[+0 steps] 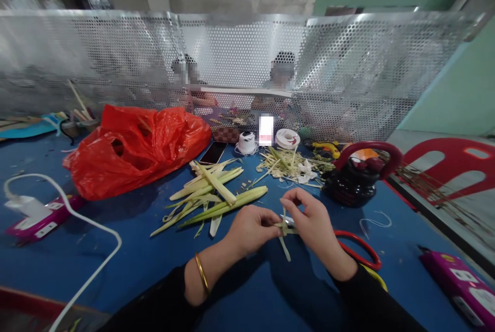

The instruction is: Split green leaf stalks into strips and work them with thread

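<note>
Pale green leaf strips (285,249) cross one another between my hands, just above the blue table. My left hand (249,229), with a gold bangle at the wrist, pinches the crossing from the left. With thumb and forefinger my right hand (309,218) grips the upper end of one upright strip. Partly behind my right hand and wrist lie scissors with a red handle loop (359,247); part of their metal shows near the strips. Left of my hands is a loose pile of pale green leaves and husks (216,193).
Behind the pile lie a red plastic bag (135,151), a phone (213,153), white thread (246,143), a tape roll (287,138) and plant scraps (284,164). A black jar with a dark red handle (353,177) stands right. Purple power strips (460,280) flank me. Two people sit behind the perforated metal screen (240,38).
</note>
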`<state>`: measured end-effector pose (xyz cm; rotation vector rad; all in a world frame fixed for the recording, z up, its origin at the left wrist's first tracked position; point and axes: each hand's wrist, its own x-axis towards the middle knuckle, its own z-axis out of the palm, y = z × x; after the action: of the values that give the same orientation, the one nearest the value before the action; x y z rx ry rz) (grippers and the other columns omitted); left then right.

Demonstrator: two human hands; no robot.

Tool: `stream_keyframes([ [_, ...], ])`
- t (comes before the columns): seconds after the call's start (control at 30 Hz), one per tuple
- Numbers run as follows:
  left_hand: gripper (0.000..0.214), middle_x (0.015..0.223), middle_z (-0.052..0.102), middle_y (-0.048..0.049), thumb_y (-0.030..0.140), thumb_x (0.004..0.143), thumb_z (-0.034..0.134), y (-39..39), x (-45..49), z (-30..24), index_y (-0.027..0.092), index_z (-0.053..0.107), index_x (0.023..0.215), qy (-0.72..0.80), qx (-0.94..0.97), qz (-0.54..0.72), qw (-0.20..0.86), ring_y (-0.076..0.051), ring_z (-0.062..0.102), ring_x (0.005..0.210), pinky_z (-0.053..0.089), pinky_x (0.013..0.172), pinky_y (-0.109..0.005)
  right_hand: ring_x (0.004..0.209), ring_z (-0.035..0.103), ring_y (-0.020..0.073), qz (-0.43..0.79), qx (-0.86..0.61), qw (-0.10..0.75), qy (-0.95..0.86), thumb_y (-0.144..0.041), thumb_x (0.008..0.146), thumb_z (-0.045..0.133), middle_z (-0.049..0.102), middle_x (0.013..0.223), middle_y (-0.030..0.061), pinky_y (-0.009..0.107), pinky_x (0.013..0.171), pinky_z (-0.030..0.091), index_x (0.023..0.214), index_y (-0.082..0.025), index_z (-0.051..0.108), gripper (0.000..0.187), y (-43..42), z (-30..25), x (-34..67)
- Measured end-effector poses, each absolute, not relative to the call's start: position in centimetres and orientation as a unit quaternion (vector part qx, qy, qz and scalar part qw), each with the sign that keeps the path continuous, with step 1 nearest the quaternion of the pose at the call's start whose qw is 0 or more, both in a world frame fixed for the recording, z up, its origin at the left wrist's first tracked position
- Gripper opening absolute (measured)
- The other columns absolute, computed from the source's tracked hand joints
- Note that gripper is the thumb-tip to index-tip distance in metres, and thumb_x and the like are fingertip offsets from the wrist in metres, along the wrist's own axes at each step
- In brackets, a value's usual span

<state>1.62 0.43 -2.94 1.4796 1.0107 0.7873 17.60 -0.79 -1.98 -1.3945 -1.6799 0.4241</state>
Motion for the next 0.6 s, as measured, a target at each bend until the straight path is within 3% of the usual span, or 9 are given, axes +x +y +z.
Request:
stream_keyframes([
  [0.2,0.023,0.058,0.058,0.0026,0.023,0.058,0.072,0.4,1.7,-2.6,0.014,0.073,0.079,0.347,0.592,0.255,0.681,-0.010,0.048,0.052,0.040,0.056,-0.024,0.065,0.052,0.0156,0.111,-0.562,0.506,-0.645,-0.028,0.090,0.049,0.056,0.069,-0.0009,0.026,0.062,0.039,0.077,-0.021,0.053,0.015,-0.8,-2.4,17.4],
  [0.37,0.015,0.058,0.060,0.0015,0.023,0.056,0.075,0.2,1.6,-2.3,0.013,0.066,0.062,0.329,0.543,0.203,0.745,-0.010,0.054,0.053,0.046,0.059,-0.024,0.073,0.054,0.0180,0.114,-0.531,0.469,-0.697,-0.029,0.088,0.053,0.061,0.073,0.0009,0.029,0.070,0.040,0.076,-0.021,0.057,0.016,-0.5,-2.7,17.4],
  [0.47,0.022,0.061,0.064,-0.0004,0.022,0.055,0.076,0.2,1.4,-2.0,0.012,0.070,0.074,0.381,0.487,0.229,0.752,-0.010,0.057,0.054,0.046,0.058,-0.022,0.084,0.056,0.0210,0.121,-0.563,0.525,-0.627,-0.035,0.084,0.057,0.064,0.088,0.0049,0.032,0.073,0.043,0.088,-0.021,0.063,0.016,0.1,-2.7,17.9],
  [0.53,0.031,0.064,0.065,-0.0013,0.023,0.057,0.076,0.4,1.4,-1.9,0.011,0.071,0.085,0.407,0.452,0.259,0.750,-0.009,0.057,0.054,0.047,0.059,-0.021,0.082,0.057,0.0213,0.166,-0.588,0.586,-0.532,-0.044,0.079,0.061,0.064,0.090,0.0062,0.032,0.070,0.045,0.098,-0.020,0.063,0.032,0.5,-2.5,18.2],
  [0.6,0.033,0.066,0.065,-0.0020,0.023,0.058,0.077,0.5,1.3,-1.9,0.010,0.070,0.088,0.424,0.436,0.281,0.743,-0.008,0.057,0.053,0.048,0.059,-0.021,0.068,0.055,0.0181,0.295,-0.586,0.583,-0.480,-0.053,0.072,0.065,0.061,0.076,0.0031,0.029,0.061,0.044,0.091,-0.018,0.064,0.040,0.7,-2.2,18.2],
])
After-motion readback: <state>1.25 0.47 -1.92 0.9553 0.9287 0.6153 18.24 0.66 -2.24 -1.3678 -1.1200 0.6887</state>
